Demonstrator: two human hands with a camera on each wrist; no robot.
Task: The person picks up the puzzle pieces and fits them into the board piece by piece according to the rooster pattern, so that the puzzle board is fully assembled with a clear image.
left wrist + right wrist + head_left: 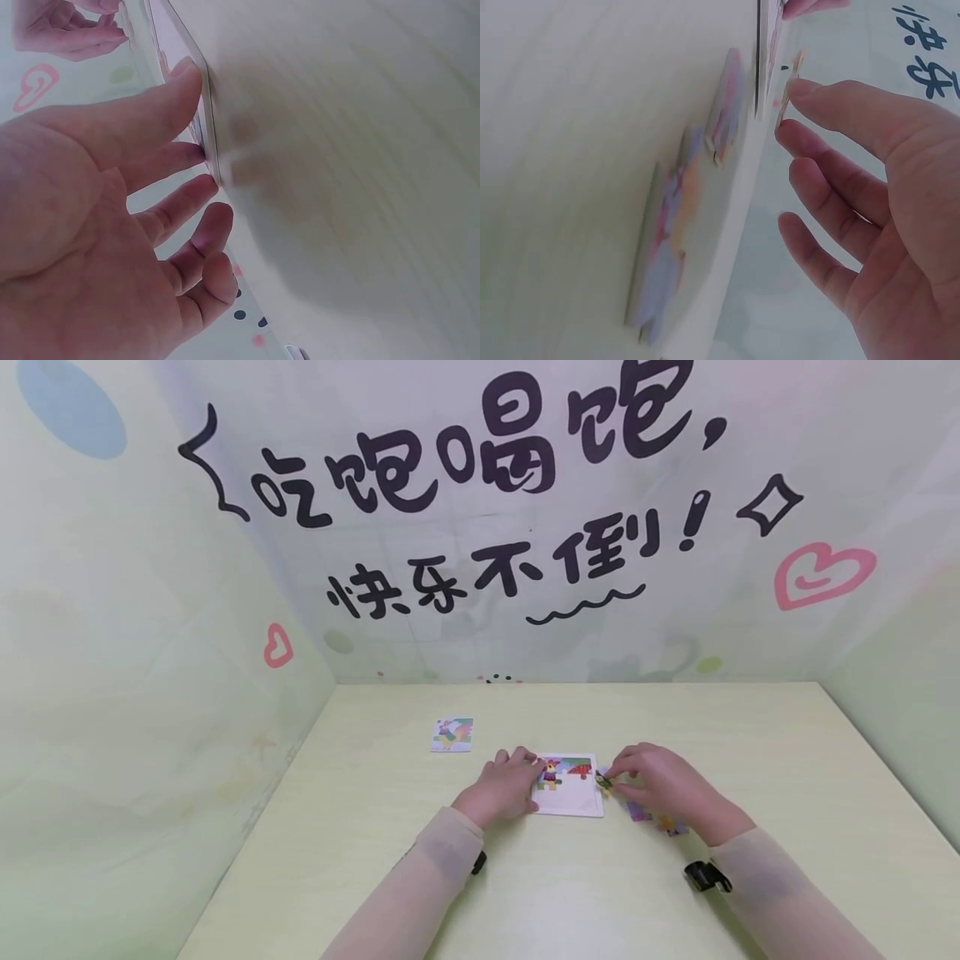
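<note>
A whitish fabric backdrop (465,647) printed with bold black Chinese lettering and pink hearts rises behind a pale, wood-grained table (570,885). Over the table reach two arms in light beige sleeves. The person's right hand (660,781) pinches between thumb and index finger, its other fingers loosely bent; the left hand (501,787) lies at the left edge of a white rectangular puzzle tray (576,800), its thumb and nearest fingertips touching the rim, the remaining fingers relaxed. The tray lies flat between both hands, its lower part showing bare white. Beyond the left hand, well apart from the tray, rests a small square card (452,735) with a colourful cartoon print. Interlocking multicoloured puzzle pieces (551,772) occupy the tray's upper and left portions. Loose purple, blue and orange puzzle pieces (671,825) lie on the table just beside the right hand. The single thin, green-and-yellow puzzle piece (603,782) in the right hand's pinch is held just beside the tray's right rim.
</note>
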